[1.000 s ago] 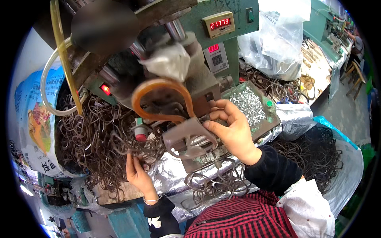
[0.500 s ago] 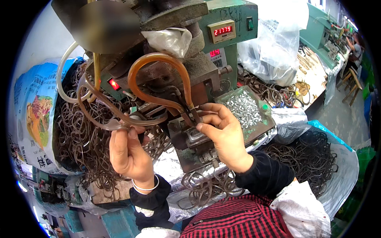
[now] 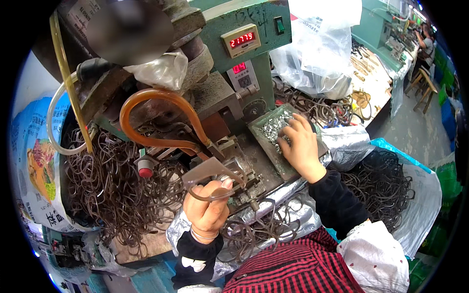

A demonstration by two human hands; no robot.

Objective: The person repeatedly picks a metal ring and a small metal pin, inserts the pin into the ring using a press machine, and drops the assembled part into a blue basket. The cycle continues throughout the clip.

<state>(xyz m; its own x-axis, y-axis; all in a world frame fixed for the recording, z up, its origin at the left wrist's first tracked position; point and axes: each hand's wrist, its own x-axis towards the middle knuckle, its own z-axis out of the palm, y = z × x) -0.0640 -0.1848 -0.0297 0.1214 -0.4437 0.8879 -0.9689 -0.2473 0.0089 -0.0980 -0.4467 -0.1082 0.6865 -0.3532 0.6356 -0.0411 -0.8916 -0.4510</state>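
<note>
A dark brown eyeglass frame (image 3: 210, 180) is clamped in the left hand (image 3: 207, 210), the fingers closed around its lower rim so that the flat front of the frame stands just above the knuckles, tilted toward the machine. The frame is seen as a thin, glossy piece with a broad grey-brown upper plate and a curved wire-like rim below; whether a lens is fitted cannot be told from this view. Directly beyond the held frame, a metal fixture (image 3: 242, 171) on the green press machine (image 3: 229, 58) is met, and an amber hose (image 3: 156, 117) is looped above and to the left of the grip. The right hand (image 3: 300, 146) is laid, fingers curled together, on a tray (image 3: 266, 146) of small shiny metal parts (image 3: 273, 128), up and to the right of the held frame; it appears that some parts are being pinched, though nothing can be made out between the fingertips. To the left of the left hand, a large heap of dark frames (image 3: 112, 190) is piled, with a red button (image 3: 145, 171) set among them. More loose frames (image 3: 259, 229) are strewn on silver foil just below the grip, and another heap (image 3: 381, 185) is held in a bag to the far right.
</note>
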